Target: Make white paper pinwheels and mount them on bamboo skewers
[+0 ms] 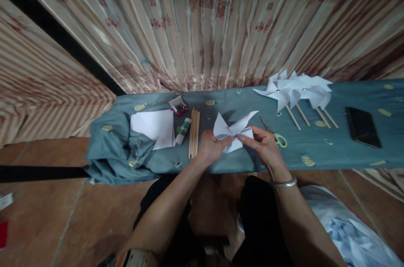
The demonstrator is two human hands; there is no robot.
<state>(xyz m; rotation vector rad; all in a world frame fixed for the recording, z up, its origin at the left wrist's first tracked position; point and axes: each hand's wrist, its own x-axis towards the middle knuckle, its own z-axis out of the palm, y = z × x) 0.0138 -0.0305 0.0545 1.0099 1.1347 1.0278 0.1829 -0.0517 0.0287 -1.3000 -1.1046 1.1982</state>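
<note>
A white paper pinwheel [240, 125] is between my hands above the cloth-covered table, its blades curled up and folded toward the middle. My left hand [212, 146] grips its left side, the thumb pressing near the centre. On the right side my right hand [263, 143] pinches the paper, thumb also at the centre. Whether a pin sits there is hidden. Green-handled scissors [280, 140] lie just beside my right hand. Left of my left hand is a row of thin wooden sticks [194, 132], with a glue stick [183, 131] next to them.
White paper sheets [154, 126] lie on the left, partly under bunched cloth. A small open box of pins [178, 105] stands behind the glue stick. Several pinwheels on sticks [299, 90] are piled back right, near a black phone [362, 127]. A plastic bag [350, 225] rests below the table.
</note>
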